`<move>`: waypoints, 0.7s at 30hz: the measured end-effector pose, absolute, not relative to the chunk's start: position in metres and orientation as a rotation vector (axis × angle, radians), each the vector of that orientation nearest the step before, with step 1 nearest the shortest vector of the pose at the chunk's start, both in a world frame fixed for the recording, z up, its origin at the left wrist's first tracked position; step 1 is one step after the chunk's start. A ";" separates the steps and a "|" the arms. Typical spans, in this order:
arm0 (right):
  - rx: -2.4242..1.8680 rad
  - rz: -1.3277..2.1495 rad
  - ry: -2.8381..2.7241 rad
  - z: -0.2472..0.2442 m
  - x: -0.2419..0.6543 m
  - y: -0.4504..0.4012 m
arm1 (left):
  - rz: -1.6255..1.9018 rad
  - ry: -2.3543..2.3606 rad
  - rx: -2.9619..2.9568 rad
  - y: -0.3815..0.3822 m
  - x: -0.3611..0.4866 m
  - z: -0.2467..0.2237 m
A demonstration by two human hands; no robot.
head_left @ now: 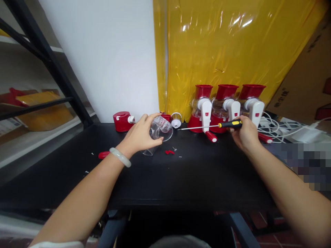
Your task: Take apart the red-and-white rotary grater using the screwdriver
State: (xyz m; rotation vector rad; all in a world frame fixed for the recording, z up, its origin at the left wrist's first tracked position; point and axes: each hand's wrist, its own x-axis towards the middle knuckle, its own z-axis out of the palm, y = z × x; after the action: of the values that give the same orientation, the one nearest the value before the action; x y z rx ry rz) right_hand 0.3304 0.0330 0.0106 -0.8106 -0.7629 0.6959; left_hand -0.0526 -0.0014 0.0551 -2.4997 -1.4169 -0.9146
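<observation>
My right hand [245, 134] is closed round the black and yellow handle of a screwdriver [230, 124]. Its long metal shaft points left, the tip near a drum grater [176, 121] with a white end. My left hand [141, 136], a pale bangle on its wrist, curls thumb and fingers round a clear plastic housing [165, 128] that is tilted over the black table. Below the housing lie small red plastic parts [169, 152] and a few tiny screws [174, 149]. A red base part [122, 121] stands left of the hand, and a red handle [103, 154] shows partly behind the left wrist.
Three red and white rotary graters [203, 110] with crank handles stand along the back right. White cables [274, 127] lie beyond them. Yellow plastic film [219, 51] and a white panel [111, 62] rise behind the black table [193, 182]. Shelving [46, 51] borders the left.
</observation>
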 end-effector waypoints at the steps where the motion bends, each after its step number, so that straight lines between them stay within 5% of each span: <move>1: -0.796 0.708 -0.770 0.009 0.332 0.035 | -0.880 -1.423 -2.516 -0.003 -0.053 0.057; 21: -0.764 0.861 -0.809 0.006 0.321 0.031 | -0.576 -1.309 -2.685 -0.018 -0.047 0.066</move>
State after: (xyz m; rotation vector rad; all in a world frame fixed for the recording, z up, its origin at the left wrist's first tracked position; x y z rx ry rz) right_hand 0.3206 0.0312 0.0058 -0.7640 -0.8090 0.8612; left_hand -0.0469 -0.0180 0.0658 -2.6851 -1.3090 -0.5758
